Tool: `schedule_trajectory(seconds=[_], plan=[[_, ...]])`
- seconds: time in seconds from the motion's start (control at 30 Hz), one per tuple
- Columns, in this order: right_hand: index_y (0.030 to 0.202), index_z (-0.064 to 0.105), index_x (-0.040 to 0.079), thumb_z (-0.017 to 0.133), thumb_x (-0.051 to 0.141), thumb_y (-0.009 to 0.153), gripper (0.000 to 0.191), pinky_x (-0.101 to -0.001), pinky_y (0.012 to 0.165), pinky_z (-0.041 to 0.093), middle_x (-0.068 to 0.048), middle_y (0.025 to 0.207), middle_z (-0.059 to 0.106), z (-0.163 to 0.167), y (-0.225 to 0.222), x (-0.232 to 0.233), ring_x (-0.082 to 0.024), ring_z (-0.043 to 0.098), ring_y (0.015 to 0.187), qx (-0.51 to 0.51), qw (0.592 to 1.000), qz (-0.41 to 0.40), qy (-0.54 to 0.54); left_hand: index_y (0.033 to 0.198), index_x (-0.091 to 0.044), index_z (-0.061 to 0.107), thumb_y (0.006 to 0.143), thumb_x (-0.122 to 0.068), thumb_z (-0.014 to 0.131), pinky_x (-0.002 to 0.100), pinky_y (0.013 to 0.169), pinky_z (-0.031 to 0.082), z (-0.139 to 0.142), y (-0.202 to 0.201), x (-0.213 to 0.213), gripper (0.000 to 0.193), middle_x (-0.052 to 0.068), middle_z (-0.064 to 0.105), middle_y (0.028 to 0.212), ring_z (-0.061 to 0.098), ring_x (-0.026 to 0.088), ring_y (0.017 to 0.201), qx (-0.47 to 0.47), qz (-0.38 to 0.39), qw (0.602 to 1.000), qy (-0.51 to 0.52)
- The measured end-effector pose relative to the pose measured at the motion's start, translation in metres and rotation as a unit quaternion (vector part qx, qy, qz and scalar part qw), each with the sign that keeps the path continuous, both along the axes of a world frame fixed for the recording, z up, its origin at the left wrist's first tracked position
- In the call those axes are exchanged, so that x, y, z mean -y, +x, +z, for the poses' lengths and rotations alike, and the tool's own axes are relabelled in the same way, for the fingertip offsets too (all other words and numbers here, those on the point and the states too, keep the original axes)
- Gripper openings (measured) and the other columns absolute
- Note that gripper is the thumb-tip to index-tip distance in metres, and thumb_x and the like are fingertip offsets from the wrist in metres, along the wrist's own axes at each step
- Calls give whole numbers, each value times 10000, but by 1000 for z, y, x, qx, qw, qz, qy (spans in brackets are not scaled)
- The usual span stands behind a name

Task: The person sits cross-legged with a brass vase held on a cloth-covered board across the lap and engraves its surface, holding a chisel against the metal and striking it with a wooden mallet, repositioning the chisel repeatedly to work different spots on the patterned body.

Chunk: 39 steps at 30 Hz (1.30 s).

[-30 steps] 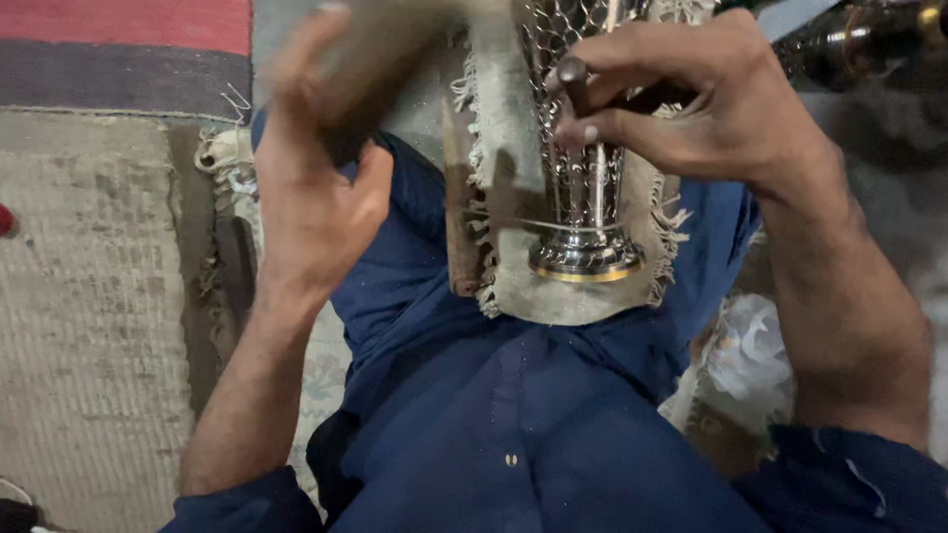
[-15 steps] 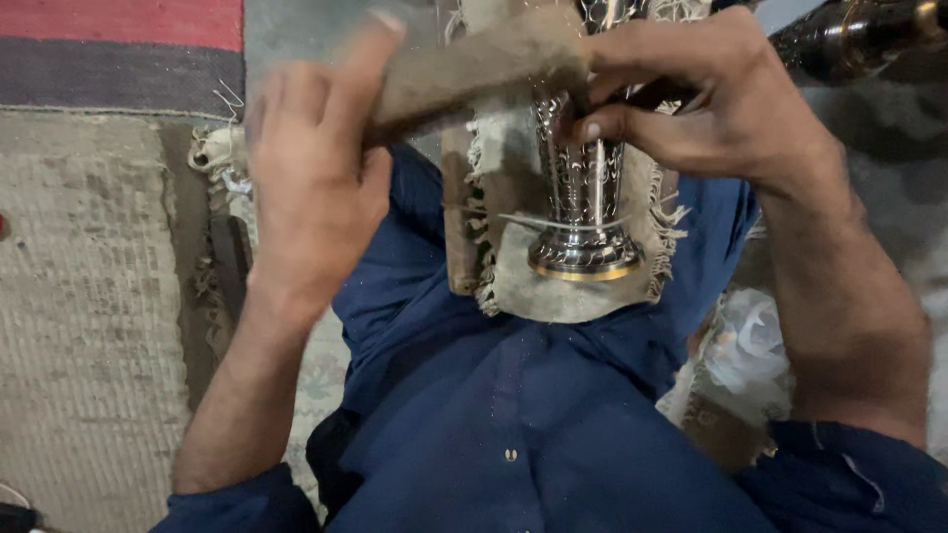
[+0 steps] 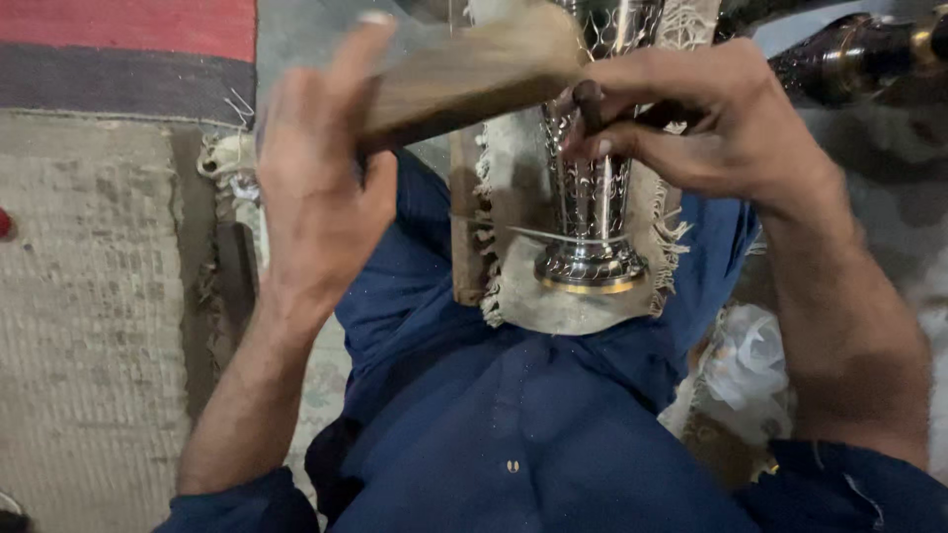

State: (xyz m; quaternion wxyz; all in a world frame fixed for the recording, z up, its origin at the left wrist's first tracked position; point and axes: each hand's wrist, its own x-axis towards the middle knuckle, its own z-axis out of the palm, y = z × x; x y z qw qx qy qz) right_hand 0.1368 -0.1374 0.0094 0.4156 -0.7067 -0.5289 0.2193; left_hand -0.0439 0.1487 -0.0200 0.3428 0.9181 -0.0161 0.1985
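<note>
Nearest the camera, the person's blue clothing (image 3: 513, 415) fills the lower middle, with both forearms rising on either side and hemming in the work. To the left lies a worn beige mat (image 3: 89, 316) with a frayed edge; crumpled white paper (image 3: 750, 355) sits low on the right, just beside the right forearm. A frayed pale cloth (image 3: 513, 266) lies over the lap, and on it rests the silver metal vase (image 3: 592, 197), its round foot toward the person, the rim of the foot gold-toned, the body shiny and patterned with fine engraved work. The left hand (image 3: 316, 188) has its fingers wrapped around a blurred wooden mallet (image 3: 474, 69), held above the vase. The right hand (image 3: 711, 118) pinches a small dark punch (image 3: 590, 104) against the vase's body, fingers closed. Farther off, a red and grey striped rug (image 3: 128, 49) crosses the top left.
</note>
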Motion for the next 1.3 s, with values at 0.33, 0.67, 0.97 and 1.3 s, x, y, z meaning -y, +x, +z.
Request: schedule_trajectory(seconds=[0.33, 0.67, 0.97, 1.3], plan=[[1378, 571, -55, 646, -173, 1035, 371, -336, 948, 682, -172, 1128, 701, 13, -28, -14, -269, 754, 1107, -18, 994, -105, 35, 1558, -163, 341, 966, 140, 612, 338, 1142, 508, 5, 0, 6, 719, 142, 552, 1469, 604, 331, 1358, 2, -61, 989, -136], [1350, 623, -49, 730, -89, 1013, 356, -347, 974, 654, -189, 1130, 727, 15, -26, -15, -267, 754, 1076, 93, 992, -84, 0, 1550, -167, 401, 915, 57, 700, 367, 943, 539, -7, -3, 11, 736, 108, 604, 1106, 644, 268, 1033, -77, 45, 996, 23], [1235, 649, -63, 722, -30, 998, 250, -350, 876, 665, -176, 1006, 729, 31, 28, -17, -261, 773, 990, -10, 1000, -10, -4, 1525, -168, 476, 844, 69, 764, 433, 903, 499, 7, 7, -8, 777, 142, 580, 1054, 604, 332, 1005, -81, 46, 987, 132], [1239, 549, -67, 620, -100, 1155, 115, -362, 993, 689, -191, 1169, 691, 40, 27, 7, -267, 767, 1122, -10, 996, -68, 51, 1508, -70, 330, 1001, 104, 599, 321, 1011, 555, 5, -19, 29, 599, 59, 581, 1146, 630, 149, 1033, -6, -34, 885, -465]])
